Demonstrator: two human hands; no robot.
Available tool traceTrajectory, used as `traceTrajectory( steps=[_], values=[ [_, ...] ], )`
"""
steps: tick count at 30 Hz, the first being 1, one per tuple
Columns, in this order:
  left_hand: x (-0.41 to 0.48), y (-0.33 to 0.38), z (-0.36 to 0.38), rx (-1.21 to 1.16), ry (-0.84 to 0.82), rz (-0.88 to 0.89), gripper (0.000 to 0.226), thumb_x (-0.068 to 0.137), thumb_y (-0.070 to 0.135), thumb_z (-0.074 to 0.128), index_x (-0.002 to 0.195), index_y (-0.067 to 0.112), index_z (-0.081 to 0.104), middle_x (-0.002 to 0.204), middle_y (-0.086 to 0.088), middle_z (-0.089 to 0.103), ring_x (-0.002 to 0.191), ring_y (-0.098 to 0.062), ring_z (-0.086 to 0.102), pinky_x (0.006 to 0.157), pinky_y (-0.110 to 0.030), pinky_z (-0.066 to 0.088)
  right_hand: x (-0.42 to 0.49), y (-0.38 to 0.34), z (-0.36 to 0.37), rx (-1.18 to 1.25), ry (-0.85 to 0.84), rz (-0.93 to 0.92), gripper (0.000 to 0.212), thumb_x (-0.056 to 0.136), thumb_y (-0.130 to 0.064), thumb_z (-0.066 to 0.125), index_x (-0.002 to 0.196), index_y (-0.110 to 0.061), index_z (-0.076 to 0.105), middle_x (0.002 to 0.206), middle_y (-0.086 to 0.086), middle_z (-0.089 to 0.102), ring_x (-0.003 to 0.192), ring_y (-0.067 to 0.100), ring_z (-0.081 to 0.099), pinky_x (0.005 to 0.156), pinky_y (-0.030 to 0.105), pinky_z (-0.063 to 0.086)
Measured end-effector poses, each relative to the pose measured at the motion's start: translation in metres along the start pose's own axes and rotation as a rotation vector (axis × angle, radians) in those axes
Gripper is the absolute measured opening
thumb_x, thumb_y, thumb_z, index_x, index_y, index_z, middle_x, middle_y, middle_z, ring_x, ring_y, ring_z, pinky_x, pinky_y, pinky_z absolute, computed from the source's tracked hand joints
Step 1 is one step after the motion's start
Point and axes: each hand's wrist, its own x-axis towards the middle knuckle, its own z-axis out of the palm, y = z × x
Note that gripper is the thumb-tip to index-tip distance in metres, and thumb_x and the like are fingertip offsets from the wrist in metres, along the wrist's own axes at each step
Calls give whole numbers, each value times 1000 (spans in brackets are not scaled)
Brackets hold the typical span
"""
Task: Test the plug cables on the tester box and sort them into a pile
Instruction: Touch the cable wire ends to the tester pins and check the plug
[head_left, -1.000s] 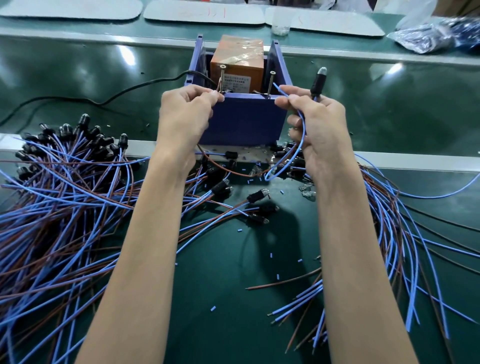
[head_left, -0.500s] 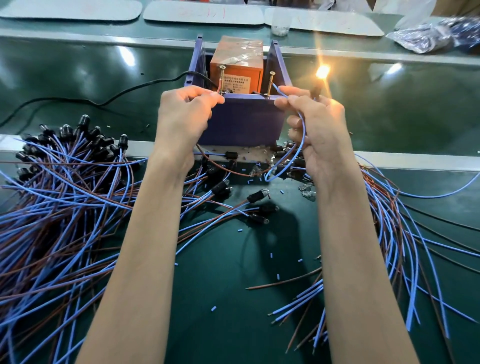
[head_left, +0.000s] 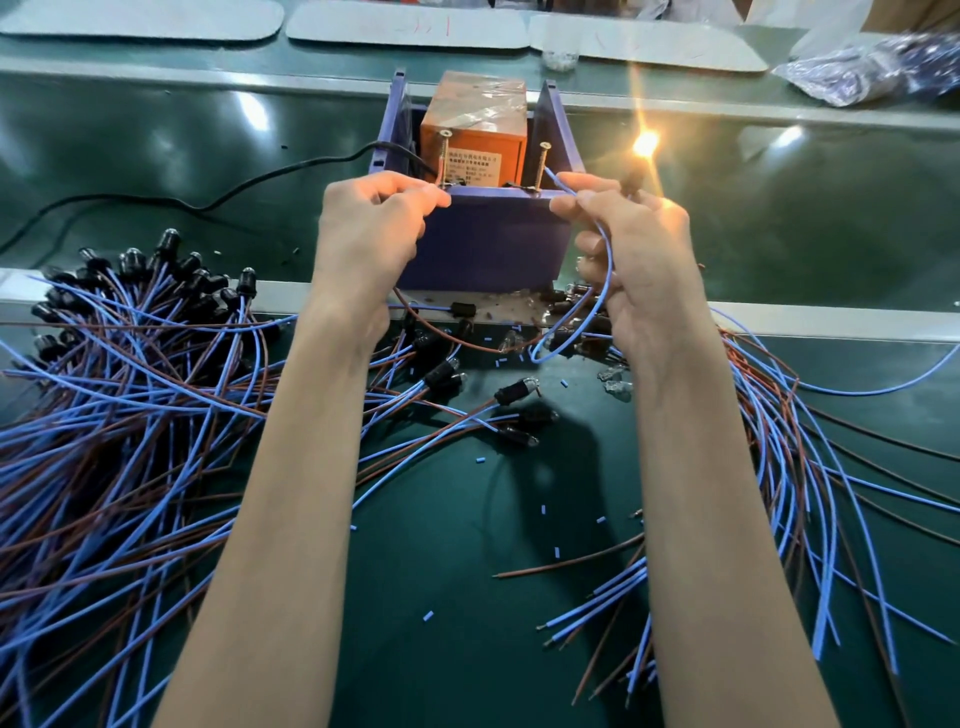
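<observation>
Fingers (head_left: 410, 195) of the left hand (head_left: 369, 228) are curled in a pinch on the brown wire (head_left: 441, 335), close to its end at the left screw (head_left: 444, 156). The right hand (head_left: 639, 249) pinches the blue wire (head_left: 597, 291) the same way at the right screw (head_left: 540, 166). Both hands are closed on the one plug cable.

Across the green desk (head_left: 441, 571), a big pile of cables (head_left: 130, 389) lies to the left with its black sockets bunched at the far end. A looser bundle (head_left: 779, 441) trails off to the right. Between them, at the far edge, stands the blue tester box (head_left: 488, 239) with an orange transformer (head_left: 478, 130) inside it.

The cable under test droops in two slack loops below the hands, and its black socket stands up behind the right knuckles. Its lit bulb (head_left: 645, 143) glows above them, so the contact looks good.

These cables should be very light and limp, with thin wires that tangle easily. Hold each wire near its stripped tip to steer it. To carry the cable, take it by the rigid socket, since the small glass bulb is probably fragile and may be warm.
</observation>
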Motion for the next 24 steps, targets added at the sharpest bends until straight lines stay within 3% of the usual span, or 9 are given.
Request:
traceTrajectory(
  steps=[10,15,20,22,24],
  values=[
    [1,-1,0,-46,-14,-17,14,88,13,61,76,16,69,42,14,38,38,-3,30,41,-13,26,-2,-3,-1,-26,3,1,22,91,-2,50,86,-13,68,65,-4,70,46,4,35,37,13,25],
    [0,-1,-3,38,-82,36,14,84,8,65,79,21,62,54,8,51,40,-1,47,45,-10,37,-3,-10,-4,-88,-65,40,23,99,-16,45,91,-12,67,68,-3,69,45,3,40,36,13,23],
    [-3,4,-10,121,-215,3,18,85,1,60,96,15,60,67,-4,53,50,-5,65,54,-14,48,-9,-23,-21,-564,-2,29,41,101,-51,31,102,-22,61,58,-4,63,42,1,50,47,16,39],
    [-9,7,-19,178,-323,-18,22,86,1,62,106,10,61,61,-1,54,55,-8,68,57,-16,53,-13,-30,-37,-750,93,-31,41,98,-58,30,100,-25,53,68,-2,60,50,2,50,59,24,40],
    [-14,12,-32,299,-559,-5,25,84,5,68,107,13,63,56,4,57,54,-12,67,55,-17,51,-15,-40,-52,-861,124,-36,41,96,-62,31,110,-25,41,86,3,58,62,9,48,71,29,37]
  ],
)
